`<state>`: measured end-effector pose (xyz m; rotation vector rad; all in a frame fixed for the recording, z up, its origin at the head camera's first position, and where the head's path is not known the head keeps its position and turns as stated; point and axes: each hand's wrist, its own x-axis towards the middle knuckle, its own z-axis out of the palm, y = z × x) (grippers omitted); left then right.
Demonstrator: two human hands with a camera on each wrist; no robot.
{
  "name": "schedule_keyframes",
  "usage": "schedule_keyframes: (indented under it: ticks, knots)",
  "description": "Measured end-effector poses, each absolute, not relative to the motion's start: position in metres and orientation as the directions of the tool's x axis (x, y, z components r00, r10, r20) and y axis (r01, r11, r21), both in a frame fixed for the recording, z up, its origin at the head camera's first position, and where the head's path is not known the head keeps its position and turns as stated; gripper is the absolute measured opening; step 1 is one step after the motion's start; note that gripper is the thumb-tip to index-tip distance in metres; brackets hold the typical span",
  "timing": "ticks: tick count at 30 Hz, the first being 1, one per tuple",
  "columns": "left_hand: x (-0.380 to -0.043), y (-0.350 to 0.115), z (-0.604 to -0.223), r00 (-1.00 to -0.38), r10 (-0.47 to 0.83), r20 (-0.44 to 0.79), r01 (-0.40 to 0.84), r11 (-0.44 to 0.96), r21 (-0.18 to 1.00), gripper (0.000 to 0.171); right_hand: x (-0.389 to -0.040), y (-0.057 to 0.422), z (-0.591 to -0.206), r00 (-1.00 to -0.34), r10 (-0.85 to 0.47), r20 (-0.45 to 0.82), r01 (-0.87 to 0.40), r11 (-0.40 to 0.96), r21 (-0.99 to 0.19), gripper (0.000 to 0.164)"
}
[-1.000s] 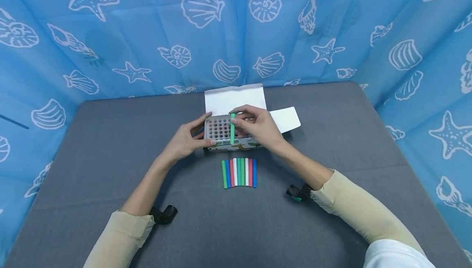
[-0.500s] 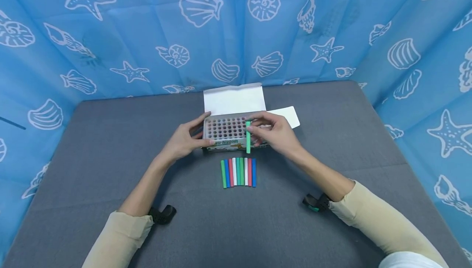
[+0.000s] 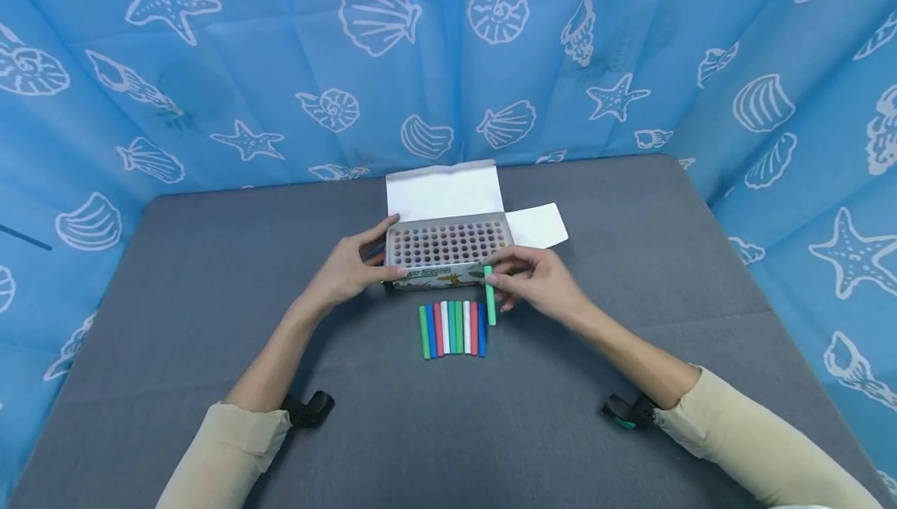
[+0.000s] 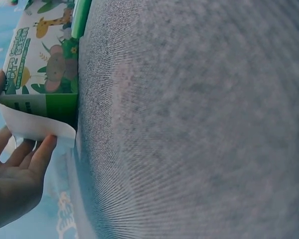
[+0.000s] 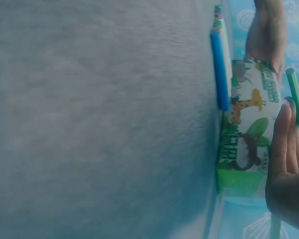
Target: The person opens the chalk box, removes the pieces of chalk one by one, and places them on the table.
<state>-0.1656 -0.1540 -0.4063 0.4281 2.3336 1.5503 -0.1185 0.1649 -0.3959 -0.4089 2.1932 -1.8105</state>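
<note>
My left hand point(image 3: 346, 269) grips the left end of a printed cardboard box point(image 3: 452, 275), thumb at the front and fingers behind. In the left wrist view, fingertips touch the box's white end flap point(image 4: 37, 124). The box is open on top, showing a grey tray with rows of holes point(image 3: 448, 243). My right hand point(image 3: 543, 279) pinches a green chalk stick point(image 3: 490, 303) between thumb and fingers, at the box's front right corner. Below the box lies a row of several chalk sticks point(image 3: 452, 328) in green, blue, red and white, ending at a blue chalk stick point(image 5: 220, 69).
Behind the box stands its raised white lid point(image 3: 444, 191), and a white side flap point(image 3: 538, 226) sticks out to the right. Grey cloth covers the table point(image 3: 392, 431). A blue curtain with shells point(image 3: 420, 65) hangs along the far edge and the right side.
My right hand has brought the green chalk stick from above the tray, right and toward me, to beside the row's right end. The left hand keeps its place on the box.
</note>
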Motion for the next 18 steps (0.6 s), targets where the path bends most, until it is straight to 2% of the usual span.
schedule_keyframes:
  ticks: [10, 18]
  knots:
    - [-0.165, -0.153, -0.404, -0.906, 0.412, -0.096, 0.071, 0.37, 0.926, 0.088, -0.105, 0.177, -0.412, -0.9, -0.408, -0.15, 0.025, 0.296, -0.955, 0.031]
    - [-0.166, -0.154, -0.405, -0.908, 0.407, -0.098, 0.071, 0.381, 0.922, 0.089, -0.106, 0.175, -0.424, -0.893, -0.373, -0.25, 0.139, 0.301, -0.943, 0.024]
